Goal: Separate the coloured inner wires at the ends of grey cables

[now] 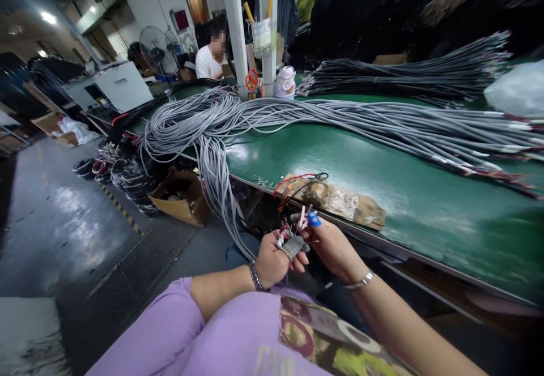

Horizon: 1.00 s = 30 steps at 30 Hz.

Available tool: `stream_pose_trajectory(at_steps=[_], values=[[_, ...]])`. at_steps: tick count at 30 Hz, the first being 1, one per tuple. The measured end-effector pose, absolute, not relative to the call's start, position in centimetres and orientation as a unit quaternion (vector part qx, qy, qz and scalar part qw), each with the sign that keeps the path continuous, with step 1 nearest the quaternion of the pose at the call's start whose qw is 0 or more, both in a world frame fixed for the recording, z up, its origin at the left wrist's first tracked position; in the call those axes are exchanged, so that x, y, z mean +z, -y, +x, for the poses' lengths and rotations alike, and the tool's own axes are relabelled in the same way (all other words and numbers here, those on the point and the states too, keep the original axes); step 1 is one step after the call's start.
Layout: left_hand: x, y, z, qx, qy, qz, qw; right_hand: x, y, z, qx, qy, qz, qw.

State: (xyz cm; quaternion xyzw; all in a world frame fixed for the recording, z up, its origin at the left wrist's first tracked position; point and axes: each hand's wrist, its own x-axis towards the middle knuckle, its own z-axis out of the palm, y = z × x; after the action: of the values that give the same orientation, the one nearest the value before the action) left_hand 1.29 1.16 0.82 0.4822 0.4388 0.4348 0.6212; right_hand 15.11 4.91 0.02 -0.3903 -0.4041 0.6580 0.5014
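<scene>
My left hand (272,260) is closed around the stripped ends of grey cables, just off the table's front edge. Thin coloured wires (288,232) fan out above its fingers, and a grey cover sits on one finger. My right hand (335,246) is pinched close beside them, with a blue cover (314,219) on the thumb. A small pale pink piece (302,217) shows at its fingertips; what exactly the pinch holds is too small to make out. Grey cables (219,178) hang from the table down toward my lap.
A long bundle of grey cables (340,112) lies across the green table (425,195). Near the edge is a taped cardboard strip (369,212) with red and black leads. An open carton (182,200) stands on the floor. A person (208,59) sits beyond the white posts (236,25).
</scene>
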Motion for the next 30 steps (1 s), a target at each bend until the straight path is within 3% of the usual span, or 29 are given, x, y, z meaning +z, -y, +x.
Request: stream_pose_trajectory(at_steps=[3,9,14,26,30], values=[[0.8,-1.4,1.5,0.429,-0.446,0.481,0.621,-0.3,-5.2,14.7,0.611,0.408,-0.424,0.530],[0.9,-1.8,1.8,0.413,-0.457,0.490,0.616,-0.5,-5.7,14.0,0.750,0.310,-0.326,0.485],[0.9,-1.9,1.9,0.403,-0.461,0.494,0.617,0.2,-5.6,13.7,0.780,0.224,-0.308,0.497],[0.7,-1.1,0.9,0.428,-0.471,0.476,0.607,-0.9,-5.6,15.1,0.775,0.245,-0.309,0.494],[0.7,-1.3,0.3,0.482,-0.482,0.475,0.556,-0.2,-5.4,15.3,0.786,0.237,-0.300,0.486]])
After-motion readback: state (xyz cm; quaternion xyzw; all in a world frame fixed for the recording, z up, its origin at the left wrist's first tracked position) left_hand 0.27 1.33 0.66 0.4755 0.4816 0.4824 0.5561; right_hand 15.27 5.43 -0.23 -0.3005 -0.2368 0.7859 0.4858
